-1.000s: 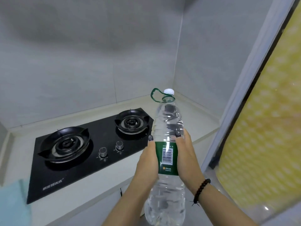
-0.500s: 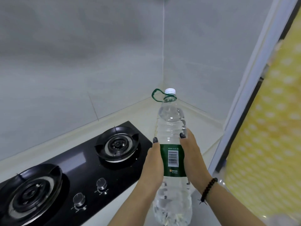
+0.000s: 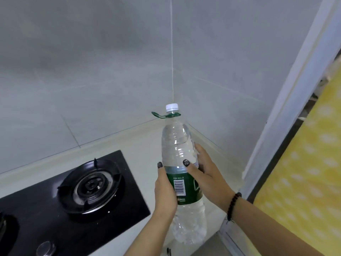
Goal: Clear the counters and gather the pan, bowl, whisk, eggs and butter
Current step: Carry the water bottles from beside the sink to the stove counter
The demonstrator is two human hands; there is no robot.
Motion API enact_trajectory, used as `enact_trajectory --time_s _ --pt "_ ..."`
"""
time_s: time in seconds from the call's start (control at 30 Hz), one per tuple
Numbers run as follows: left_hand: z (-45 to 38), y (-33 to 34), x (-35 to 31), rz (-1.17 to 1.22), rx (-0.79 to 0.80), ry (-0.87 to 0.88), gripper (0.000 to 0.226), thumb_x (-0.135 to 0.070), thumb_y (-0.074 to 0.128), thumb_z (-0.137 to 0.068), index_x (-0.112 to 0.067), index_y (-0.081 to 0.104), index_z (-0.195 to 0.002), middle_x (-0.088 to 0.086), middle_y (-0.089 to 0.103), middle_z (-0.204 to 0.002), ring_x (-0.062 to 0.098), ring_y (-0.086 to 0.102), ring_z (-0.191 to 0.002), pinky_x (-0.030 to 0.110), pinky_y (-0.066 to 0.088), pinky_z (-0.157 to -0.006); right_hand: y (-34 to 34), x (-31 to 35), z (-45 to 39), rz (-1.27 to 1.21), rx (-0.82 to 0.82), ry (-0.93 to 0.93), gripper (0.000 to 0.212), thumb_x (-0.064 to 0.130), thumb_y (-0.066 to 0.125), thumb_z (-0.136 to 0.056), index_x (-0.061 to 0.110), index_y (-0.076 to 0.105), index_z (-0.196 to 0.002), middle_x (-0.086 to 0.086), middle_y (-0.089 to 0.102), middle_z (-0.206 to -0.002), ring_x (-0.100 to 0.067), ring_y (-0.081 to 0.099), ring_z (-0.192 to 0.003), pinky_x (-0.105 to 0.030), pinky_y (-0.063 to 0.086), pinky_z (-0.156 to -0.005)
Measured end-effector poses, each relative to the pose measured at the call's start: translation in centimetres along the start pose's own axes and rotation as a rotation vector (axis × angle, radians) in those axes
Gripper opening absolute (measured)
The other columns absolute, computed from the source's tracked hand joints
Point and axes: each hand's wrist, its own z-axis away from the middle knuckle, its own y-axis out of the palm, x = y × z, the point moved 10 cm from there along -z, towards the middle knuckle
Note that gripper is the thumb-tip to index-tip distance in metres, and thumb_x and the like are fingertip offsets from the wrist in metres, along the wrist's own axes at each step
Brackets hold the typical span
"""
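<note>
Head view: both hands grip a clear water bottle (image 3: 181, 163) upright above the pale counter (image 3: 144, 145), near the wall corner. Left hand (image 3: 165, 193) wraps the green label from the left; right hand (image 3: 206, 176) curls round its right side, thumb across the front. A black stove (image 3: 60, 209) lies to the left.

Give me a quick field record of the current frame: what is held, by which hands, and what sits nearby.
held item: water bottle, clear, green label, white cap on, roughly upright
left hand: grips the bottle at the label
right hand: grips the bottle's other side, fingers curled behind it
bottle base: hidden by the counter edge; contact cannot be told
nearby: black gas hob to the left on the pale counter
wrist: dark bead bracelet on the right
</note>
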Motion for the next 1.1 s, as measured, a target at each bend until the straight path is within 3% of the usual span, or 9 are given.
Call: enact_trajectory --time_s 0.07,0.17,0.27,0.5,0.57,0.67,0.83,0.97,1.1 --pt "-1.7 1.0 0.4 0.002 -0.018 0.004 0.066 -0.046 0.016 -0.103 -0.023 0.073 -0.081 0.013 0.075 -0.085 0.032 0.071 -0.088 0.044 0.054 -0.089 -1.3 -0.6 -1.6 0.019 0.038 0.01 0.051 0.034 0.061 -0.089 0.044 0.038 -0.133 0.009 0.061 -0.126 -0.013 0.062 -0.113 -0.04 0.053 -0.093" --pt "-4.9 2.0 1.5 0.024 -0.06 -0.01 0.065 -0.045 0.017 -0.102 -0.021 0.074 -0.082 0.017 0.074 -0.089 0.038 0.068 -0.093 0.053 0.051 -0.095 -3.2 -2.1 -4.1 0.036 0.05 0.043 0.052 0.02 0.067 -0.087 0.051 0.041 -0.119 0.009 0.065 -0.12 -0.007 0.064 -0.106 -0.027 0.055 -0.085" --pt "-8.3 2.2 3.2 0.037 -0.085 -0.047 0.064 -0.044 0.018 -0.101 -0.015 0.073 -0.086 0.018 0.074 -0.09 0.039 0.068 -0.094 0.055 0.05 -0.095 -4.1 -4.9 -6.6 0.019 0.07 0.106 0.062 0.011 0.071 -0.082 0.043 0.042 -0.127 0.01 0.066 -0.119 -0.006 0.065 -0.106 -0.026 0.055 -0.084" --pt "-16.9 2.5 5.9 0.086 -0.089 -0.152 0.063 -0.046 0.02 -0.1 -0.015 0.075 -0.093 0.02 0.074 -0.092 0.038 0.069 -0.094 0.052 0.05 -0.095 -4.6 -10.0 -13.5 0.093 0.051 0.196 0.078 0.012 0.076 -0.078 0.043 0.034 -0.137 0.011 0.061 -0.127 -0.005 0.062 -0.11 -0.032 0.055 -0.09" --pt "-19.8 3.0 5.7 0.112 -0.094 -0.135 0.062 -0.042 0.021 -0.102 -0.016 0.076 -0.09 0.02 0.074 -0.093 0.038 0.069 -0.093 0.051 0.052 -0.092 -5.0 -10.9 -16.0 0.109 0.058 0.199 0.079 0.012 0.076 -0.077 0.047 0.034 -0.133 0.01 0.059 -0.129 -0.007 0.061 -0.113 -0.035 0.054 -0.092" --pt "-23.0 3.9 4.9 0.13 -0.108 -0.134 0.059 -0.04 0.023 -0.103 -0.018 0.075 -0.089 0.013 0.075 -0.087 0.027 0.072 -0.082 0.035 0.053 -0.076 -5.9 -11.2 -19.2 0.107 0.058 0.191 0.08 0.013 0.078 -0.073 0.055 0.035 -0.126 0.011 0.058 -0.13 -0.008 0.059 -0.115 -0.036 0.054 -0.093" --pt "-27.1 5.1 3.3 0.041 -0.121 -0.13 0.044 -0.02 0.027 -0.1 -0.009 0.063 -0.079 0.013 0.066 -0.07 0.025 0.063 -0.064 0.028 0.05 -0.06 -7.0 -11.9 -22.2 0.131 0.019 0.163 0.086 0.005 0.081 -0.069 0.055 0.037 -0.124 0.023 0.054 -0.129 0.002 0.054 -0.117 -0.021 0.052 -0.089" --pt "-29.5 5.3 2.3 -0.058 -0.152 -0.101 0.04 -0.013 0.029 -0.1 -0.012 0.056 -0.07 0.011 0.063 -0.072 0.022 0.058 -0.07 0.032 0.049 -0.068 -7.4 -12.7 -24.2 0.126 0.002 0.11 0.084 -0.007 0.076 -0.068 0.045 0.042 -0.125 0.024 0.056 -0.126 0.007 0.053 -0.116 -0.012 0.048 -0.087" --pt "-30.1 5.0 0.9 -0.133 -0.222 -0.061 0.043 -0.009 0.029 -0.102 -0.014 0.048 -0.063 -0.004 0.058 -0.056 0.008 0.053 -0.056 0.023 0.045 -0.057 -7.3 -13.0 -26.0 0.117 0.053 0.091 0.083 -0.009 0.072 -0.071 0.045 0.041 -0.126 0.026 0.056 -0.124 0.01 0.052 -0.116 -0.008 0.046 -0.086"
